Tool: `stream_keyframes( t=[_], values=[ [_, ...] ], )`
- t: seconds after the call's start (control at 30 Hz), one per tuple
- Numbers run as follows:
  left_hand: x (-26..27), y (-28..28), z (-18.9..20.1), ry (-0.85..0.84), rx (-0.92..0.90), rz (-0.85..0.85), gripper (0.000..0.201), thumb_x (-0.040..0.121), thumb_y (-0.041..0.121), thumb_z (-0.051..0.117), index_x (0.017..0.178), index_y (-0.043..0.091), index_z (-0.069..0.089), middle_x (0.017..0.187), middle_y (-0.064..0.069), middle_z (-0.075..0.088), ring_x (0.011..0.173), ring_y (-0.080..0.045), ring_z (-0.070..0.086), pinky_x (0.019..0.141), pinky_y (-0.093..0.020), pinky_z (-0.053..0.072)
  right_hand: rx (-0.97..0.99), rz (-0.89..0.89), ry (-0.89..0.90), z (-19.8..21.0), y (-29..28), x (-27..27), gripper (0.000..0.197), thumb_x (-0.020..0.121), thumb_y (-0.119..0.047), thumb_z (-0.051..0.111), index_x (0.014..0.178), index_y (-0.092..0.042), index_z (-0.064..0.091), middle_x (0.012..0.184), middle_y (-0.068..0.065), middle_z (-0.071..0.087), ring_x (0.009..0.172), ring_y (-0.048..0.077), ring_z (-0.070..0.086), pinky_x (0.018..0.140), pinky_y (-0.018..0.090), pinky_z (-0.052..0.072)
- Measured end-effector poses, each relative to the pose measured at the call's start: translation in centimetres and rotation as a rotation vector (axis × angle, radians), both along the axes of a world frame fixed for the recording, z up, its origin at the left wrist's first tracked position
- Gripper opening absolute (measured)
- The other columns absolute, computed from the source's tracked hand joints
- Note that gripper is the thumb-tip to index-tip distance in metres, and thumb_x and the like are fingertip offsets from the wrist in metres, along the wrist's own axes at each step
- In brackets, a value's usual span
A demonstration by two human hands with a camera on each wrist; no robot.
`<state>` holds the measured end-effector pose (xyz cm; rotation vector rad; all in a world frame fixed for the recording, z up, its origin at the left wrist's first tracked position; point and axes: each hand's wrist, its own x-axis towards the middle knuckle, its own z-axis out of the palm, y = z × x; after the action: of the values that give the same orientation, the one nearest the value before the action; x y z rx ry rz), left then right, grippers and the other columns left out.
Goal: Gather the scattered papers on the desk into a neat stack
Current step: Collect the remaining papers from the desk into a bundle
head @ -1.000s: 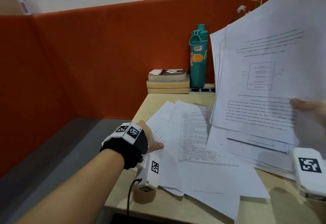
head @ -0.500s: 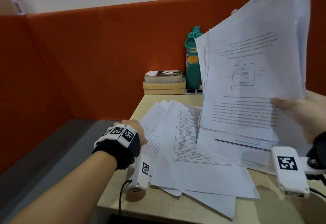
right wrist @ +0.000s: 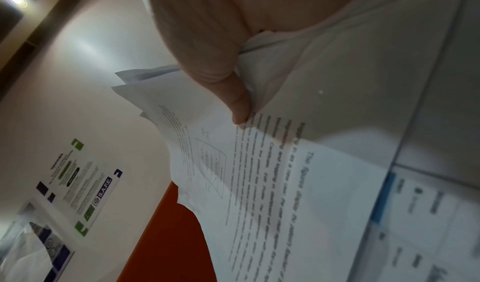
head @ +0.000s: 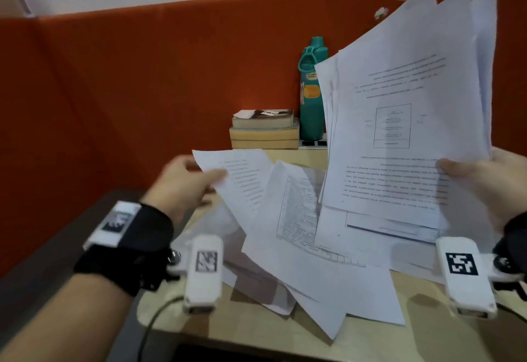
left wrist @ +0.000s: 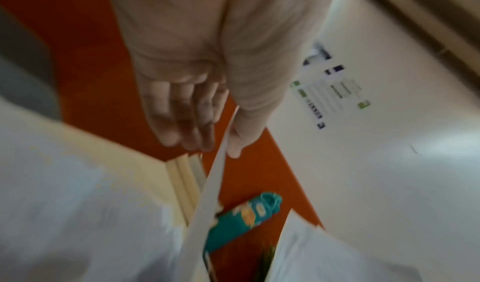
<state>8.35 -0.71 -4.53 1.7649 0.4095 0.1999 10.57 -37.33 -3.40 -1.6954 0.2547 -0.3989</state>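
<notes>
My right hand (head: pixel 482 179) grips a fanned bundle of printed sheets (head: pixel 405 105) upright above the desk's right side; in the right wrist view the thumb (right wrist: pixel 233 93) pinches that bundle (right wrist: pixel 298 173) near its lower edge. My left hand (head: pixel 185 182) pinches one printed sheet (head: pixel 242 176) by its left corner and holds it lifted off the desk; the left wrist view shows that sheet (left wrist: pixel 215 184) edge-on between thumb and fingers (left wrist: pixel 182 118). More loose white sheets (head: pixel 308 247) lie overlapping on the light wooden desk (head: pixel 427 341).
A teal water bottle (head: pixel 311 91) and a short stack of books (head: pixel 265 129) stand at the back against the orange partition (head: pixel 142 91). The desk's left edge drops to a grey surface (head: pixel 57 233). White camera modules hang under both wrists.
My left hand has lifted one sheet off the left side of the pile. The bundle in my right hand has tilted more upright.
</notes>
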Motion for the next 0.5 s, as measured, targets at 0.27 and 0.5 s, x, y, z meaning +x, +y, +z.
stream_keyframes(
  t=[0.27, 0.5],
  values=[
    [1.3, -1.2, 1.1, -0.247, 0.267, 0.17, 0.029, 0.071, 0.027, 0.061, 0.096, 0.012, 0.068, 0.105, -0.014, 0.073, 0.097, -0.033, 0.069, 0.086, -0.053, 0.055, -0.027, 0.027, 0.03, -0.1, 0.7, -0.2, 0.037, 0.088, -0.005, 0.065, 0.125, -0.007, 0.062, 0.097, 0.006, 0.065, 0.083, 0.025, 0.059, 0.083, 0.038, 0.043],
    [3.9, -0.1, 14.2, -0.698, 0.798, 0.251, 0.018, 0.081, 0.024, 0.053, 0.093, 0.016, 0.064, 0.092, -0.017, 0.067, 0.086, -0.027, 0.065, 0.066, -0.031, 0.044, -0.056, 0.008, 0.053, 0.2, 0.4, -0.5, 0.034, 0.088, -0.007, 0.066, 0.122, -0.01, 0.063, 0.087, 0.001, 0.063, 0.096, 0.031, 0.059, 0.09, 0.047, 0.048]
  ],
)
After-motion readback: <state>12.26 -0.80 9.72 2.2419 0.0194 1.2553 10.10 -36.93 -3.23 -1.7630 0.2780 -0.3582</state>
